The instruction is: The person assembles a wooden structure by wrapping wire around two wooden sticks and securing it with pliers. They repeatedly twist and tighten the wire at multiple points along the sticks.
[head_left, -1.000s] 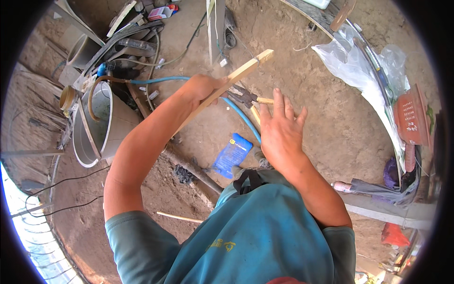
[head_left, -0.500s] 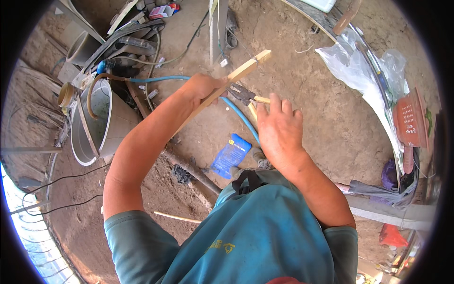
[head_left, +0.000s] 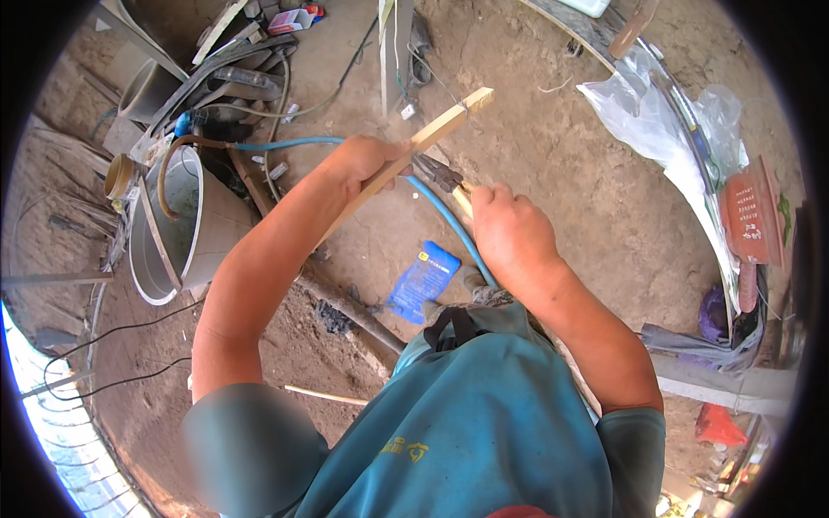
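Observation:
My left hand is closed around a long, pale wooden strip, which slants from lower left to upper right. A thin wire seems to touch the strip near its far end. My right hand is wrapped round the yellow handles of a pair of pliers. Their dark jaws point up and left, close to the strip beside my left fingers. What the jaws hold, if anything, is too small to make out.
A pale bucket with a brown hose stands to the left. A blue hose crosses the dirt floor under my hands, past a blue packet. Clear plastic sheeting and a reddish-brown pot lie at the right.
My right hand has squeezed the pliers' handles from spread apart to close together, moving slightly down. The wooden strip and my left hand have hardly moved.

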Demonstrator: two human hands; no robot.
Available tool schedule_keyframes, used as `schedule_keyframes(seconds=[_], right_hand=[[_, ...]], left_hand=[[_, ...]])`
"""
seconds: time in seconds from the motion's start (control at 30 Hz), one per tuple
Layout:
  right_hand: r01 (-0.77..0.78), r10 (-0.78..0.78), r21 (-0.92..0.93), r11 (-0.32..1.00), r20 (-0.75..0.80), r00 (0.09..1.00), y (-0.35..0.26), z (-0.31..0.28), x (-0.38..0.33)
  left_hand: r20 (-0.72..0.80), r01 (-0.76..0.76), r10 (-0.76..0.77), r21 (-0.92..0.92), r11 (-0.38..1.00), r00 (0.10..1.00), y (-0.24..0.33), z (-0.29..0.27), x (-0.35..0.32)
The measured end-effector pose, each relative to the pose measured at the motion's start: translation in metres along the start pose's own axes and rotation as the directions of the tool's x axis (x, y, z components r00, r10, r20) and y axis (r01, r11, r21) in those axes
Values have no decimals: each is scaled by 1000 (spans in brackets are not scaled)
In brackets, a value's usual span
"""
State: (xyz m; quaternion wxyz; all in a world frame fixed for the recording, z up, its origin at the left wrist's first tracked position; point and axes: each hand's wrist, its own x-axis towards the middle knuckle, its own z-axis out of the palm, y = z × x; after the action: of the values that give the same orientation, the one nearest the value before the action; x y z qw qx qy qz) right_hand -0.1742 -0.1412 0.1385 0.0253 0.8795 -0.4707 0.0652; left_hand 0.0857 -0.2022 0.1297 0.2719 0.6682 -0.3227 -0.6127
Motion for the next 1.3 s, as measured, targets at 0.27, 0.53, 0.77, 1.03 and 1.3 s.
schedule_keyframes(seconds=[0.27,0.53,0.77,1.03,1.3], right_hand=[[-84,20,258,962,243,970,15,-15,8],[-208,-4,433,877,439,898,19,-30,18],[-434,-45,474,766,713,700,36,-46,41],[-716,-171,621,318,781,601,40,-21,27],[-813,-381,555,-176,723,576,43,15,8]], left_hand=[[-6,-54,55,37,998,998,-4,2,1],[-28,-118,121,108,987,992,-7,3,4],[-50,-148,156,139,979,987,-7,8,6],[-60,-161,177,216,963,982,-10,11,7],[-93,-121,136,152,981,986,-7,13,-2]])
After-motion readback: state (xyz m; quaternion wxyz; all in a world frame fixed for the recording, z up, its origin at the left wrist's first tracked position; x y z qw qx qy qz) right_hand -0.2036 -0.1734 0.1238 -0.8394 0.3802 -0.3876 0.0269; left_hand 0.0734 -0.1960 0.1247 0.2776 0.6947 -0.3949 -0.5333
